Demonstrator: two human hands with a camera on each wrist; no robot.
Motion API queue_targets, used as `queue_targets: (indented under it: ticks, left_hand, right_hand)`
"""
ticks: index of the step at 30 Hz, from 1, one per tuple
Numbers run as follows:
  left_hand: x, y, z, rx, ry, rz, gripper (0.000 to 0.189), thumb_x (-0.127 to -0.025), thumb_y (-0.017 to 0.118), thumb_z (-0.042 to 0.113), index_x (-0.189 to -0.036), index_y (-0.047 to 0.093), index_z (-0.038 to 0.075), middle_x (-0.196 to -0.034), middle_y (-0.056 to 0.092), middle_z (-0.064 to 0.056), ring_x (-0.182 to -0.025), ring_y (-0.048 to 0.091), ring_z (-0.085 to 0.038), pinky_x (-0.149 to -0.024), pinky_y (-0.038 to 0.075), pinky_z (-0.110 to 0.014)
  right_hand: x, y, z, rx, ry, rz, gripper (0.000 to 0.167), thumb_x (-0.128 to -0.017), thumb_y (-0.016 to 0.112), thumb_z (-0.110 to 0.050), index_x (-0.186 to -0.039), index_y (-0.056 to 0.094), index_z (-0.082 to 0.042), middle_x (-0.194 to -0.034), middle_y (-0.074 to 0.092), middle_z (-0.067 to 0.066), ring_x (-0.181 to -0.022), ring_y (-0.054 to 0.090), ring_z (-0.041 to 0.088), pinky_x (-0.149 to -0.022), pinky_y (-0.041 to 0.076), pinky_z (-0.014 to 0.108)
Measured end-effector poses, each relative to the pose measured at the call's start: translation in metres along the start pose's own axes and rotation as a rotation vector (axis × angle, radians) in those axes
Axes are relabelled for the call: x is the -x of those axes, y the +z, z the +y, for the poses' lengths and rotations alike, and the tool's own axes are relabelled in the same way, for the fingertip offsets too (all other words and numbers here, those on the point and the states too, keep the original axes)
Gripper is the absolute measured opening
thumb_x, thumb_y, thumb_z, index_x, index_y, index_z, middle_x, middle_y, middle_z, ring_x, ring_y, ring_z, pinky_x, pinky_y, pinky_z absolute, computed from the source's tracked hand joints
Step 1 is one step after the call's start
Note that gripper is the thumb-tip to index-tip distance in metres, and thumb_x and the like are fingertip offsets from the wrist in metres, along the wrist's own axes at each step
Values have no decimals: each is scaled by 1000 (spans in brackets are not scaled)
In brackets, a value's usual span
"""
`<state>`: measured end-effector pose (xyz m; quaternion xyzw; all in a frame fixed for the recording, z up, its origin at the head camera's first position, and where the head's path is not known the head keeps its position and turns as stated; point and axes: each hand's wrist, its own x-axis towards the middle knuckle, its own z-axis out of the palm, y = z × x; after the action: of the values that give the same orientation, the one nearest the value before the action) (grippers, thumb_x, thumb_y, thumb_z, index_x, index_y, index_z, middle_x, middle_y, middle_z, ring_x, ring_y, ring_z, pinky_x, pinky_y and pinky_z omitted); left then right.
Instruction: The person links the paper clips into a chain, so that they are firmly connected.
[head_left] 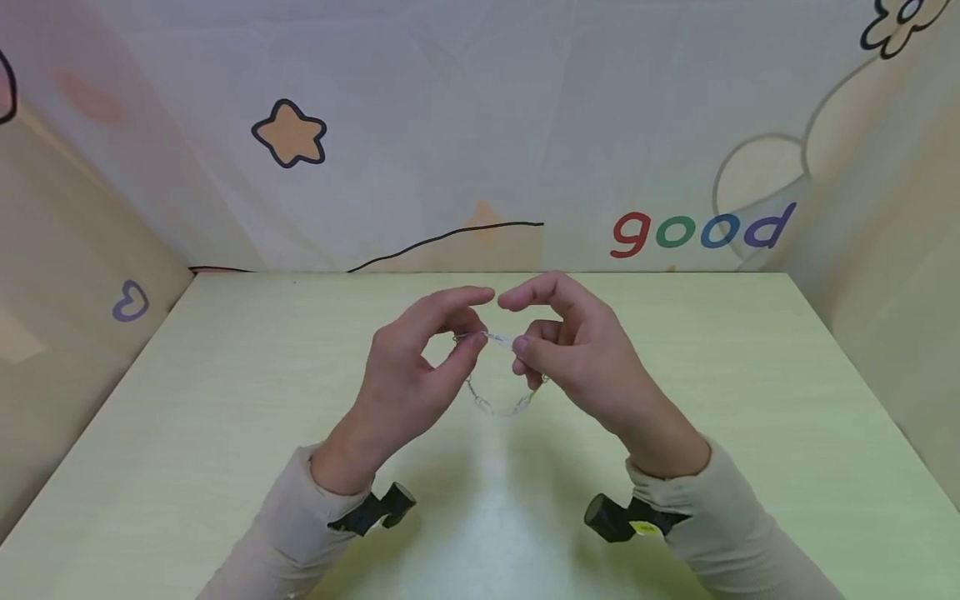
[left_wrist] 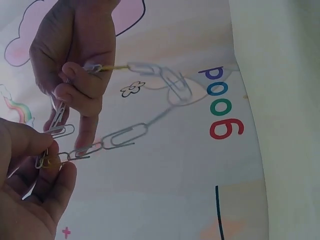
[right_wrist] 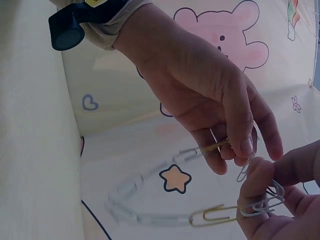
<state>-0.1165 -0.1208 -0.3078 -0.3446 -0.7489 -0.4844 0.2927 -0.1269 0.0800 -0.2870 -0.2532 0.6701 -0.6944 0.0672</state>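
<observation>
A chain of paper clips (left_wrist: pixel 125 136), mostly silver with a few gold ones, hangs in a loop between the two hands above the table. My left hand (head_left: pixel 408 362) pinches silver clips at one end between thumb and fingers. Thumb and curled fingers of my right hand (head_left: pixel 588 354) grip the other end, with its index finger raised. Between the fingertips, silver clips (left_wrist: pixel 61 130) from both sides meet or overlap; whether they are linked I cannot tell. A gold clip (right_wrist: pixel 215 216) shows beside the right hand's fingers in the right wrist view.
A pale wooden table (head_left: pixel 225 400) lies under the hands. Behind it stands a printed cloth backdrop (head_left: pixel 450 108) with a star and the word "good". Black wrist cameras (head_left: pixel 611 518) are strapped over both sleeves.
</observation>
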Motion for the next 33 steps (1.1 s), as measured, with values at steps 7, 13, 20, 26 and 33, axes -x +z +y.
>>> queue_targets:
  ticks: [7,13,20,26,33]
  left_hand:
    - [4,9,2,298,-177,81,29,-90,65,-12,-119,66,-5,-91,65,-6,-83,62,-22,-79,54,-35]
    - [6,15,2,492,-304,154,25,-89,65,-10,-113,67,-7,-88,66,-2,-79,59,-20,-70,51,-27]
    - [10,25,4,694,-426,230,43,-88,63,-13,-103,77,25,-87,66,-1,-81,61,-17,-75,54,-27]
    - [11,28,8,853,-503,270,41,-90,56,-15,-97,76,21,-86,69,0,-81,66,-15,-84,56,-33]
    - [7,24,8,901,-508,311,40,-90,52,-17,-92,74,16,-83,69,-2,-78,69,-18,-85,56,-35]
  right_hand:
    - [0,1,0,-64,24,-33,32,-91,57,9,-122,55,1,-125,53,15,-66,57,25,-59,51,32]
    - [0,0,1,-110,18,-48,31,-91,55,9,-121,55,2,-122,54,18,-64,53,23,-57,48,30]
    - [1,2,3,-153,-37,-41,31,-86,50,12,-114,56,1,-118,55,17,-59,49,20,-54,44,28]
    - [2,4,5,-200,-26,-37,31,-84,45,13,-105,55,-7,-123,59,16,-58,45,18,-54,39,26]
    - [2,1,6,-187,-51,-25,34,-81,42,14,-101,56,-10,-120,60,16,-57,42,19,-53,36,27]
